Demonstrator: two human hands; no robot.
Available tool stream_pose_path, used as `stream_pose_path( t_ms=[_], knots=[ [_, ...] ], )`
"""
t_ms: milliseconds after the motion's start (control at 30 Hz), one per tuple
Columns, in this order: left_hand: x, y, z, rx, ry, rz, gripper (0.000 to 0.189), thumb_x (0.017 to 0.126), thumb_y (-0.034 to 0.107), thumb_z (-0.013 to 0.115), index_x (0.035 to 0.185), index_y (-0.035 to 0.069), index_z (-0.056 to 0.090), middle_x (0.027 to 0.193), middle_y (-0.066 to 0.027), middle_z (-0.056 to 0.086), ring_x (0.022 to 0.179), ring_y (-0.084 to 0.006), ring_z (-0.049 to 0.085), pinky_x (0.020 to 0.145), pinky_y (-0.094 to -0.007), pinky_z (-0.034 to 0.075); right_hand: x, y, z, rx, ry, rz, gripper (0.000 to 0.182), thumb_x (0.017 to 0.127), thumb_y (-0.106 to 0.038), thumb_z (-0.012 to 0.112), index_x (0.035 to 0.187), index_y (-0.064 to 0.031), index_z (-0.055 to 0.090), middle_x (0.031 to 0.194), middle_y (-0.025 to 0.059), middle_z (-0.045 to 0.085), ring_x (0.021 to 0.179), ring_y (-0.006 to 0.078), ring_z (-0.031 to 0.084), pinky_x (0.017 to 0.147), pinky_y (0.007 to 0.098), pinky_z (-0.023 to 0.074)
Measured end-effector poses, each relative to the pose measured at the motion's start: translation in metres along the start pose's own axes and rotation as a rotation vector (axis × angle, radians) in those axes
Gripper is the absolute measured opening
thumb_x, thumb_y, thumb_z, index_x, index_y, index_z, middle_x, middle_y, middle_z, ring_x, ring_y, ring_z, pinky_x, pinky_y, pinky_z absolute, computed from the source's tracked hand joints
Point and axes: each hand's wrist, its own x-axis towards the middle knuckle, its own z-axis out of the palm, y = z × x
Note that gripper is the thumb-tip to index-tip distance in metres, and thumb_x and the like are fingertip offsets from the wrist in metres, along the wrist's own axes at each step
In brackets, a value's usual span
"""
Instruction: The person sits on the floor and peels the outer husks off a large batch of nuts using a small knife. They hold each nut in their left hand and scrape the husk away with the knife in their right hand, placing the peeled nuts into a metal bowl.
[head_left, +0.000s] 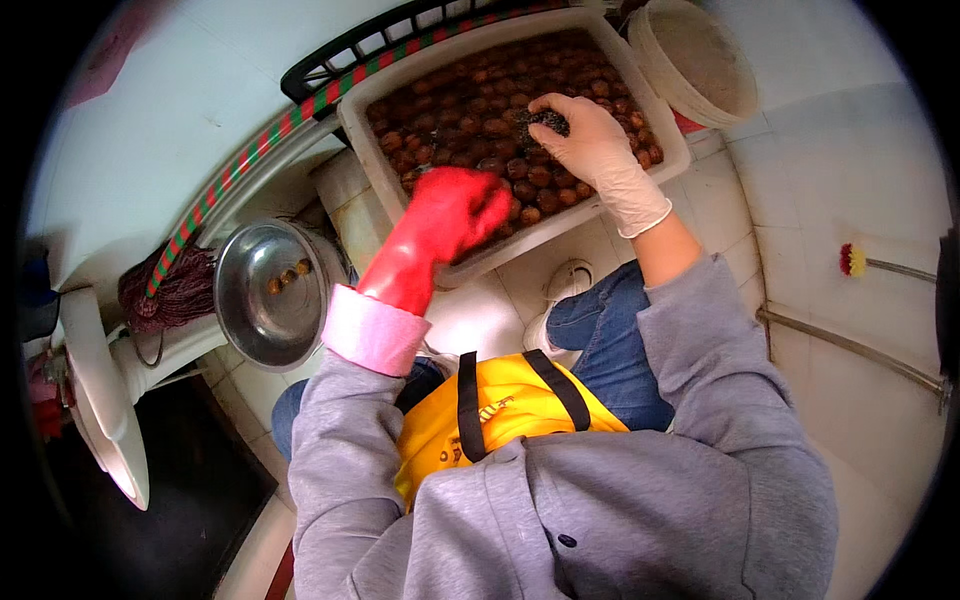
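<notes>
A white plastic tub (358, 136) stands before me, full of brown walnuts (472, 120) that look wet and lie in dark water. Over its near left part is my left hand (461, 210) in a red rubber glove with a pink cuff. Its fingers are curled, and whatever they may hold is hidden. My right hand (589, 139), in a thin whitish glove, grips a dark wire scouring pad (551, 120) between thumb and fingers above the walnuts. To the left, a steel basin (262, 315) contains several lighter, yellowish-brown walnuts (288, 277).
A whitish bucket (694, 67) stands at the tub's far right corner. A red-and-green striped pole (247, 157) runs along the left to a dark red mop head (165, 289). Behind the tub is a black plastic rack (352, 49). A metal rail (847, 349) crosses the right wall.
</notes>
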Motion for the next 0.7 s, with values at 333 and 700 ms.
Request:
stream_pose_path(
  t_ms=[333,700],
  knots=[
    [-0.016,-0.029,0.070,-0.186,-0.317,-0.149,0.051,0.088,0.023,0.057,0.136,0.006,0.053,0.129,-0.0239,0.060,0.121,-0.0388,0.057,0.103,-0.0444,0.045,-0.006,0.009,0.002,0.045,-0.046,0.051,0.036,0.085,-0.040,0.068,0.116,-0.0215,0.065,0.113,0.0126,0.066,0.109,0.0336,0.061,0.092,0.0440,0.0506],
    [0.010,0.000,0.076,-0.305,-0.248,-0.394,0.047,0.085,0.040,0.060,0.120,0.008,0.064,0.115,-0.0240,0.065,0.108,-0.0426,0.061,0.093,-0.0481,0.049,-0.009,0.005,0.001,0.108,-0.044,0.045,0.034,0.085,-0.034,0.070,0.114,-0.0174,0.066,0.107,0.0164,0.066,0.107,0.0360,0.060,0.093,0.0428,0.0485]
  ],
)
